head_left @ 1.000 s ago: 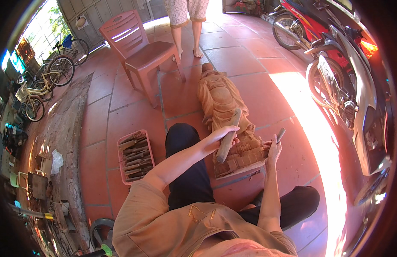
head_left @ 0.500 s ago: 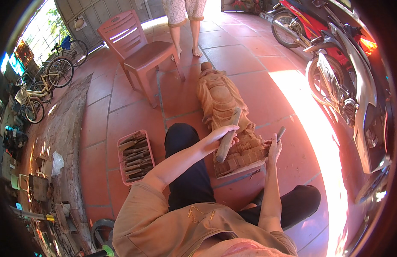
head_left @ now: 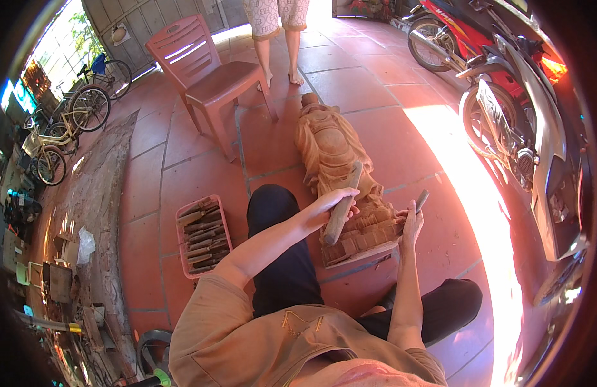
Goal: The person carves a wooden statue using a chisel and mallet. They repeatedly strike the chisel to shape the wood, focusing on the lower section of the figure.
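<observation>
A carved wooden statue [head_left: 331, 138] of a robed, round-bellied figure lies on the tiled floor, its base towards me. My left hand [head_left: 334, 202] is closed around a thick wooden club [head_left: 336, 227], held slantwise over the lower part of the carving. At the right side of the base, my right hand [head_left: 411, 227] is wrapped around a chisel [head_left: 423, 199]; its handle sticks up past the fingers. The blade end is hard to make out against the carved wood.
Left of my bent knee stands a pink basket [head_left: 180, 240] full of wooden-handled tools. Beyond are a brown plastic chair [head_left: 224, 82] and a standing person's bare legs [head_left: 294, 55]. Motorbikes [head_left: 498, 122] line the right; bicycles [head_left: 90, 106] stand at the far left.
</observation>
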